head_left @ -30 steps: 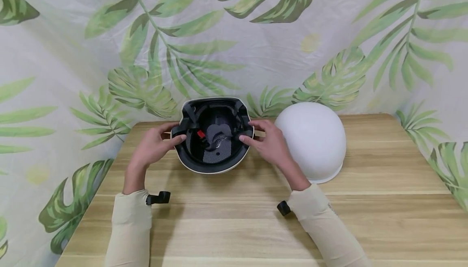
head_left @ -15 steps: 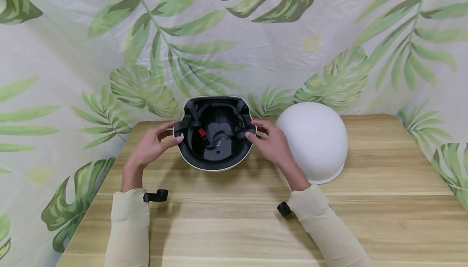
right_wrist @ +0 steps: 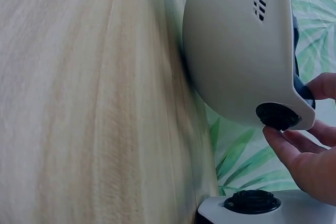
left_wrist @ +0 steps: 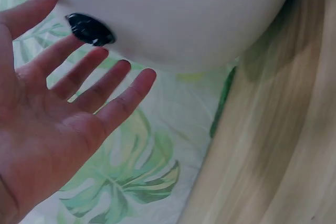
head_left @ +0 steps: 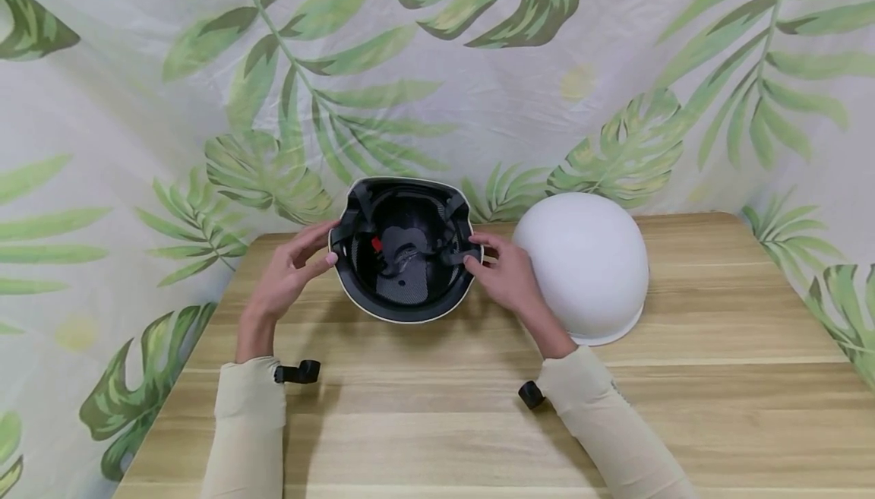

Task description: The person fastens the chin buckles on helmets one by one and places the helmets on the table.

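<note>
A cream helmet is held opening-up toward the head camera, tilted. Its black padded inside shows dark straps and a red buckle. My left hand holds its left rim, thumb at the edge; in the left wrist view the other fingers extend rather straight beside a black side knob. My right hand pinches the right rim, thumb inside, fingers outside by another black knob. The shell's underside sits close to the table; contact cannot be told.
A white helmet lies dome-up just right of my right hand, with a black knob on its side. Both stand on the wooden table. A leaf-patterned cloth hangs behind the table's back edge.
The cream helmet has shifted slightly right and tilted a little, with both hands moving along. The buckle inside is less visible. The white helmet stays put.
</note>
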{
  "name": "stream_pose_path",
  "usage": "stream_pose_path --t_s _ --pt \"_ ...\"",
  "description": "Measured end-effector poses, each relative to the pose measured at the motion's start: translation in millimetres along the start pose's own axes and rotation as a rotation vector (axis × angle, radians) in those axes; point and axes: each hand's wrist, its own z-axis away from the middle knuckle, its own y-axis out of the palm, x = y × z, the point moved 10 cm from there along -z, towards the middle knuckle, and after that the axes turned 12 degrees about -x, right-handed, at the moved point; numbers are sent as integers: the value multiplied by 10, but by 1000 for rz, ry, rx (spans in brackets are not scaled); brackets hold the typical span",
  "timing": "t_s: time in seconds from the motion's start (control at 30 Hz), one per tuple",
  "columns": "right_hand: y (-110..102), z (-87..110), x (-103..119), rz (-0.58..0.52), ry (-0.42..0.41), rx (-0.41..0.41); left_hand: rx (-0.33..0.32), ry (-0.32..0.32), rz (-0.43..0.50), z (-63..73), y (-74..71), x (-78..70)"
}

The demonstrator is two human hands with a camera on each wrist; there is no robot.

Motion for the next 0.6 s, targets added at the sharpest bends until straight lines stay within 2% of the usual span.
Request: stream_pose_path --t_s 0.17,0.33,0.47,0.6 --pt "1 5 -28 -4 12 1 -42 -13 26 -15 20 36" --pt "41 25 -22 4 -3 26 -117 -24 44 -30 -53 -12" --pt "130 55 -29 16 -27 77 -181 -2 88 -35 -123 -66" --pt "188 74 -42 8 -29 109 -179 34 151 -39 -116 -104"
